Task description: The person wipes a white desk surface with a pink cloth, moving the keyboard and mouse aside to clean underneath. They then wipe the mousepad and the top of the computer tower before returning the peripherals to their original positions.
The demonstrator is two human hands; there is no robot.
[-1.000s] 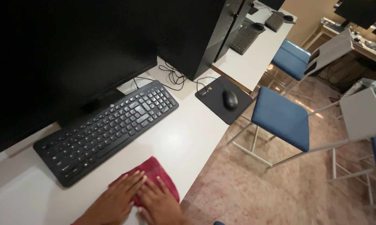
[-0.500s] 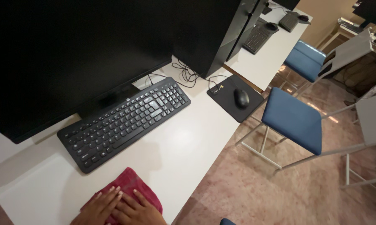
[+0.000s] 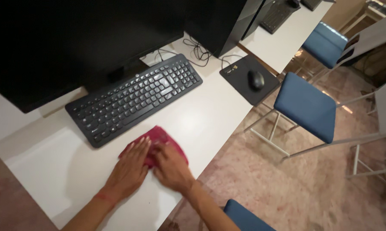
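Pressing red cloth (image 3: 158, 137) | left hand (image 3: 131, 169) | right hand (image 3: 171, 167) | white desk (image 3: 201, 119)

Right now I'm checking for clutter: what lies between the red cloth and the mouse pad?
In the head view, only bare white desk lies between the red cloth and the black mouse pad; the keyboard sits off to the side.

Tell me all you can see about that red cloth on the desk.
The red cloth is a dark pinkish-red rag, soft and rumpled, apparently folded. It lies flat on the white desk, near the front edge, just in front of the black keyboard without clearly touching it. The left hand and right hand both press down on it, covering its near half.
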